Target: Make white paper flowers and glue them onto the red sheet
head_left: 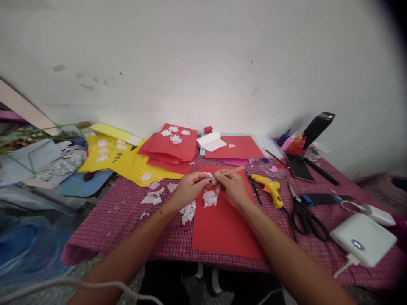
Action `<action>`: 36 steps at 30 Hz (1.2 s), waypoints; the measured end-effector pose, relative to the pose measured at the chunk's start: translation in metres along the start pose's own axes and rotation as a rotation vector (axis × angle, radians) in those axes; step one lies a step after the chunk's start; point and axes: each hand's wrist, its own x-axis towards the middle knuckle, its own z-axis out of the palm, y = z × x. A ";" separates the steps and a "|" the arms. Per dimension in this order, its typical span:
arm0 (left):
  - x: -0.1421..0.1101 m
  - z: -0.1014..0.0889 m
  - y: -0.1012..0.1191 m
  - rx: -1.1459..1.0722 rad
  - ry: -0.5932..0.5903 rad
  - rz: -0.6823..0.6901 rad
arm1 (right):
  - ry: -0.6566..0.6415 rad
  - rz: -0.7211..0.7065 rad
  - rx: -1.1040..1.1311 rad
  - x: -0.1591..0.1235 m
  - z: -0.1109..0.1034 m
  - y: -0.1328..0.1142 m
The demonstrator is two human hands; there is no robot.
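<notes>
Over a red paper sheet [227, 233], my two hands meet with their fingertips almost touching. My left hand [190, 186] pinches a small white paper piece [208, 175]. Closed around a thin wooden stick [233, 170], my right hand [233, 186] brings one end of it to that paper. Its fingers partly hide the stick's near end. Just below the fingers, a ruffled white paper flower [210, 198] lies on the red sheet. A heap of crumpled white paper bits [188, 212] rests beside the sheet's left edge.
Left lie torn paper scraps [154, 196] and yellow sheets [143, 163]. Folded red papers [171, 146] with white flowers and a white roll [209, 139] stand behind. On the right are a yellow glue gun [269, 186], black scissors [305, 218], a cutter [321, 199] and a white power bank [364, 239].
</notes>
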 end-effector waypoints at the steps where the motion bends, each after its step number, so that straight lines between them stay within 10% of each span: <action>1: -0.001 0.000 0.002 0.048 0.017 0.030 | 0.002 0.010 0.011 0.000 0.000 0.000; 9: -0.003 -0.004 0.015 0.260 -0.022 0.163 | 0.005 0.023 -0.007 -0.001 0.002 -0.002; 21: -0.025 -0.018 0.034 0.413 -0.041 -0.019 | -0.113 -0.027 0.035 -0.006 0.002 -0.009; 31: -0.049 -0.052 0.030 0.873 -0.219 0.137 | 0.133 -0.112 0.101 0.009 -0.023 -0.017; 36: -0.042 -0.054 0.032 0.906 -0.099 0.152 | 0.188 -0.130 0.128 0.015 -0.031 -0.017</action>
